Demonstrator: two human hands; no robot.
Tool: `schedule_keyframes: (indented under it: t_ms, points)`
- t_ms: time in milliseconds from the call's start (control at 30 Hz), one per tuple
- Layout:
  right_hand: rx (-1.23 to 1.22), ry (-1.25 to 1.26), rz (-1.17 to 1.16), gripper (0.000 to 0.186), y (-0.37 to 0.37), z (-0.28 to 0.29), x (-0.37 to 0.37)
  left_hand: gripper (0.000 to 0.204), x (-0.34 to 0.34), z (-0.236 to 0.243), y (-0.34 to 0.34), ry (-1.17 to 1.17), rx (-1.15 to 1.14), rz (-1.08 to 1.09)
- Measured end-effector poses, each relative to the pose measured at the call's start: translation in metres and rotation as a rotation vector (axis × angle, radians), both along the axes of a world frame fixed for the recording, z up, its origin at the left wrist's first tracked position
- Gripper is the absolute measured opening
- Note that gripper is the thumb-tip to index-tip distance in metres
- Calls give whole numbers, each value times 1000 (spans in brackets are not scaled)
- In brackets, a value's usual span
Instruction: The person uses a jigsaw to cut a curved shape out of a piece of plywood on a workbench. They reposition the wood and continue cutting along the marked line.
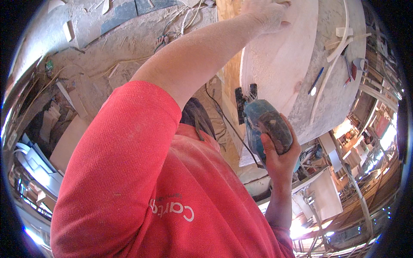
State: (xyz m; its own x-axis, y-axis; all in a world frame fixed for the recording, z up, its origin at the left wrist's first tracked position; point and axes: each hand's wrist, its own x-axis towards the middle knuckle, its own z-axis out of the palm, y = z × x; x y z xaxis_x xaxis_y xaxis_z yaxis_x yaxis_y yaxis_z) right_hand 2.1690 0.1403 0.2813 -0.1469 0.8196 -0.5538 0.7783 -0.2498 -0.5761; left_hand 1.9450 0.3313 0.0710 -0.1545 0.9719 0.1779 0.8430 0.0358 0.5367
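My left hand (266,15) reaches to the top of the pale wooden board (279,64), resting at its upper part with fingers apart. My right hand (282,155) grips a dusty teal-and-black jigsaw (264,116). The tool's dark base plate (240,105) sits at the board's left edge, beside a plywood strip (229,38). A black power cord (228,122) runs down alongside the tool. My red-sleeved left arm and shirt cover much of the lower left.
On the worktop are a blue pen (316,81), a curved thin wood strip (342,43) and small red-handled tools (352,71). Cables (185,17) and offcuts (66,32) lie on the dusty floor. A bare foot (161,41) shows beyond my arm. Timber clutters the right side (357,155).
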Motion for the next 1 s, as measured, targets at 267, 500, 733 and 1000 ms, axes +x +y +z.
schedule_keyframes:
  t_ms: [267,500,733,1000]
  points:
    - [38,22,38,67,3,0,-6,70,-2,3,-3,3,2,-8]
    - [-7,4,-23,68,3,0,-9,71,-1,3,-1,5,-20,-6]
    - [-7,-1,-31,67,4,0,-11,70,-2,2,-1,2,-5,-2]
    - [-21,16,-54,66,6,0,-15,70,-2,3,-2,-14,-4,-2]
